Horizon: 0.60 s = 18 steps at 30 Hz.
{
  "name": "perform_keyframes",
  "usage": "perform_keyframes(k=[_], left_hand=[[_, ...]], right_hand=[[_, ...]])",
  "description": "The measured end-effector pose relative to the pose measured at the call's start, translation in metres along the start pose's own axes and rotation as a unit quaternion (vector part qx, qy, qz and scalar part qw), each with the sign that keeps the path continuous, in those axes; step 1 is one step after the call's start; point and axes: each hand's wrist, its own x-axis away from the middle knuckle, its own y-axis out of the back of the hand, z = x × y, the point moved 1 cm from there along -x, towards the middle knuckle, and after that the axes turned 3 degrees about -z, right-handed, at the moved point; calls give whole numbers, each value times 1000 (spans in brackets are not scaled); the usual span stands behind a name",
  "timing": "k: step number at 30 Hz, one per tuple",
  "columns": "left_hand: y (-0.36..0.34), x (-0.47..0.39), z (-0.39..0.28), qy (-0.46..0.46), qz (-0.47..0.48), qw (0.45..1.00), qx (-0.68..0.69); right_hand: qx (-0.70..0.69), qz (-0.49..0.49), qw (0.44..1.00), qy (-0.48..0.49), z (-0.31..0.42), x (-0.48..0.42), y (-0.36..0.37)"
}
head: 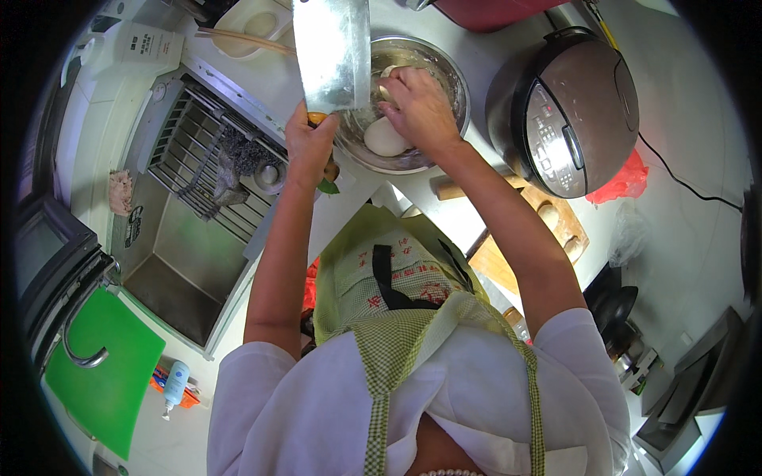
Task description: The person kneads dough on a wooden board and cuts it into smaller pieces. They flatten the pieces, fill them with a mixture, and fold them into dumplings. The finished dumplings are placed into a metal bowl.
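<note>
My left hand point(311, 143) is closed round the wooden handle of a cleaver point(333, 53), whose broad steel blade points away from me over the left rim of a steel bowl point(463, 101). Inside the bowl, my right hand point(417, 101) has its fingers curled on a pale dough piece point(388, 89), which they partly cover. A smooth round ball of dough point(386, 138) lies nearer me in the same bowl. Floury residue coats the bowl's inner wall.
To the right stand a rice cooker point(577, 113), a rolling pin point(452, 189) and a wooden board point(500, 265) bearing dough pieces. At left is a sink point(184, 256) with a metal rack point(238, 220). Chopsticks point(250, 40) rest across a pale container point(235, 47) at the back.
</note>
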Motion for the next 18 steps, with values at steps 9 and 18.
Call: perform_keyframes(k=[9,18], left_hand=[[-7,5,2,15,13,1000,22],[-6,7,4,22,2,1000,19]], right_hand=[[-78,-98,974,-187,-7,-1,-11],[-47,24,970,-235,-14,5,27]])
